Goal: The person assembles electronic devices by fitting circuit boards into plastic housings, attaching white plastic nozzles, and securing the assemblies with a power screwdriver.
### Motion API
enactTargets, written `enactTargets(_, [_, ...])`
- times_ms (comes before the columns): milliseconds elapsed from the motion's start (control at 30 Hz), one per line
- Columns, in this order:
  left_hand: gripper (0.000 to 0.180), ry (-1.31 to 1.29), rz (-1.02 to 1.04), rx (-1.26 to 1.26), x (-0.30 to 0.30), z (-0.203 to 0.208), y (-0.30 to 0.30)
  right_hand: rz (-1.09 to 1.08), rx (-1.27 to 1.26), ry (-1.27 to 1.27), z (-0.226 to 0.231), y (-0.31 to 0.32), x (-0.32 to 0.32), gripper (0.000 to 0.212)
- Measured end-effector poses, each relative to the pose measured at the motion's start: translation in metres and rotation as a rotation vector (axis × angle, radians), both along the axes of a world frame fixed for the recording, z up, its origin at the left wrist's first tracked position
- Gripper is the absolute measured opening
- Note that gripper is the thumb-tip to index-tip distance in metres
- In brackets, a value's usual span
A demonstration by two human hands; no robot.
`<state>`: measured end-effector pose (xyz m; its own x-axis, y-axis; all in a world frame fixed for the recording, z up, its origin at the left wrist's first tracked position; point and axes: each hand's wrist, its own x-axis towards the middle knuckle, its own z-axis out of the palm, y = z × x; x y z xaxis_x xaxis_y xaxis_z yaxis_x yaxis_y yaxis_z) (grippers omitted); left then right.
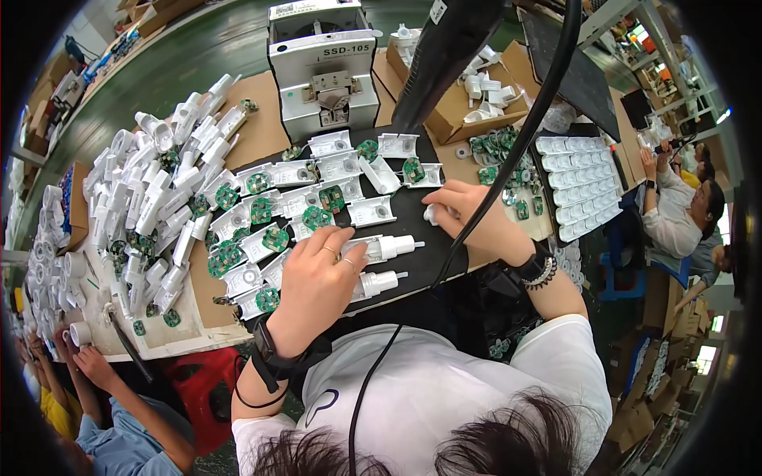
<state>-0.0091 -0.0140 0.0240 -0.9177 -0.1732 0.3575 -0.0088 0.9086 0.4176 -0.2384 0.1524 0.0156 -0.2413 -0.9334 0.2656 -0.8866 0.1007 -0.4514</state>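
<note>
My left hand [317, 274] is closed, its fingers curled at the near end of a white plastic housing [389, 247] with a narrow nozzle tip. A second nozzled housing [379, 283] lies just below it on the black mat [432, 262]. Between the thumb and fingers of my right hand [480, 213] is a small white plastic piece [429, 214], mostly covered. Past my left hand, rows of open white half-shells [371, 212] lie on the mat. Several carry green round circuit boards [317, 217]; wires are too small to make out.
A grey-white bench machine [325, 79] stands behind the mat. Many white housings [151, 190] pile up at left. At right are a carton [468, 111] of white parts, loose circuit boards [508, 151] and a tray of white shells [578, 186]. A black cable [548, 87] hangs across my right side.
</note>
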Motion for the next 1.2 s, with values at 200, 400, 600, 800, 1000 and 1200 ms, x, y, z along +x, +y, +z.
enactTargets(200, [0.021,-0.001,0.058,-0.119,-0.014,0.004,-0.009,-0.049,0.130,-0.333,0.017,0.010,0.006,0.036])
enactTargets(400, [0.019,-0.028,0.046,-0.201,-0.029,-0.006,-0.009,0.026,0.191,-0.298,0.006,0.017,-0.012,0.041])
enactTargets(600, [0.020,-0.058,0.028,-0.204,-0.036,-0.015,-0.010,0.109,0.060,-0.221,0.015,-0.011,-0.006,0.041])
enactTargets(800, [0.020,-0.036,0.036,-0.159,-0.037,-0.019,-0.010,0.238,-0.059,-0.027,0.008,-0.027,-0.003,0.039])
enactTargets(1000, [0.017,-0.049,0.051,-0.151,-0.038,-0.018,-0.010,0.228,0.008,0.130,0.010,-0.031,0.007,0.035])
enactTargets(1200, [0.013,-0.069,0.056,-0.152,-0.037,-0.017,-0.009,0.254,0.144,0.298,0.012,-0.034,0.009,0.031])
